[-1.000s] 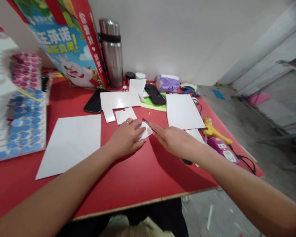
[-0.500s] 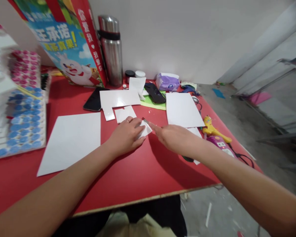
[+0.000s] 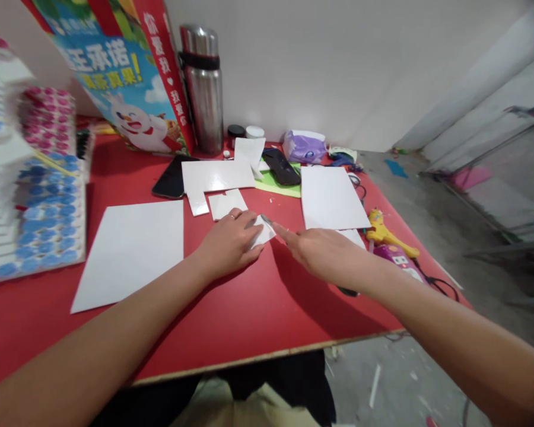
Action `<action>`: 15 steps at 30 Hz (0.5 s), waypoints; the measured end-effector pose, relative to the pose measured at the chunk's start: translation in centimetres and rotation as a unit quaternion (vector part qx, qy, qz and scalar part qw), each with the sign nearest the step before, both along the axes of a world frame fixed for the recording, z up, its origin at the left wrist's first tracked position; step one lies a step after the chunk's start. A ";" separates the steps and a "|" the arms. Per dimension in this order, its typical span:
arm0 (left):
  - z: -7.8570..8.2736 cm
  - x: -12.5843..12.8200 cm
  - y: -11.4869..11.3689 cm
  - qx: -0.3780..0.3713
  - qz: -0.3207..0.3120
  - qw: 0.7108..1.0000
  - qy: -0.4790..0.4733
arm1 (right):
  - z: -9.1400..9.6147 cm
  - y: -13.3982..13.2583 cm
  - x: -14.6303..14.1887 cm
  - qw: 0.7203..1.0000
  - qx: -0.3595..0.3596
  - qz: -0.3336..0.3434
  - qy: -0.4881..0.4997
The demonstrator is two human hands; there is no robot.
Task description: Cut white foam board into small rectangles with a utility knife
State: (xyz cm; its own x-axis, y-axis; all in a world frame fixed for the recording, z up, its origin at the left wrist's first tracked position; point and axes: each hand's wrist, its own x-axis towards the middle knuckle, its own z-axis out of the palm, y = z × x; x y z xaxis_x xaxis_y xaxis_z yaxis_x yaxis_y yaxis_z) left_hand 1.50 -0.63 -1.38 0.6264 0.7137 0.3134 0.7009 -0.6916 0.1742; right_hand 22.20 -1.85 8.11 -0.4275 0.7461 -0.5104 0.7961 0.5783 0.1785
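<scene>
My left hand point(image 3: 231, 244), with a ring on one finger, presses a small white board piece point(image 3: 264, 232) onto the red table point(image 3: 249, 314). Its thumb and fingertips lie on either side of the piece. In my right hand point(image 3: 323, 252) is a utility knife, its metal blade point(image 3: 266, 220) angled onto the far edge of that piece. Most of the knife's handle is hidden by my hand; a dark end shows below the wrist. Just behind my left fingers lies a notched white offcut point(image 3: 226, 203), and beyond it an L-shaped white board point(image 3: 218, 177).
White sheets lie left point(image 3: 133, 249) and right point(image 3: 331, 198). Behind are a phone point(image 3: 171, 181), a steel flask point(image 3: 205, 101), a dark mouse-like object point(image 3: 281, 167) and a tissue pack point(image 3: 305, 146). A yellow glue gun point(image 3: 389, 232) sits near the right edge; flower trays point(image 3: 48, 219) stand left.
The knife and my right hand have shifted slightly right and toward me along the small piece. My left hand stays pressed in place. The camera view has moved a little.
</scene>
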 end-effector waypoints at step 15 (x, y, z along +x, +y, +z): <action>-0.3 -0.1 0.1 0.013 -0.007 1.000 -0.024 | -0.4 -5.5 4.4 0.999 0.023 0.025 -0.001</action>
State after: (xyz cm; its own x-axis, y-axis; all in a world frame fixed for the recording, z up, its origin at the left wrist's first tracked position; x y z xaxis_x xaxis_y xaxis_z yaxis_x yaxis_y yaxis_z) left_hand 1.42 -0.53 -1.67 0.6203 0.6956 0.3626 0.6820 -0.7066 0.1888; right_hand 26.63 -7.37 7.74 -0.4643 0.7467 -0.4764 0.7658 0.6087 0.2077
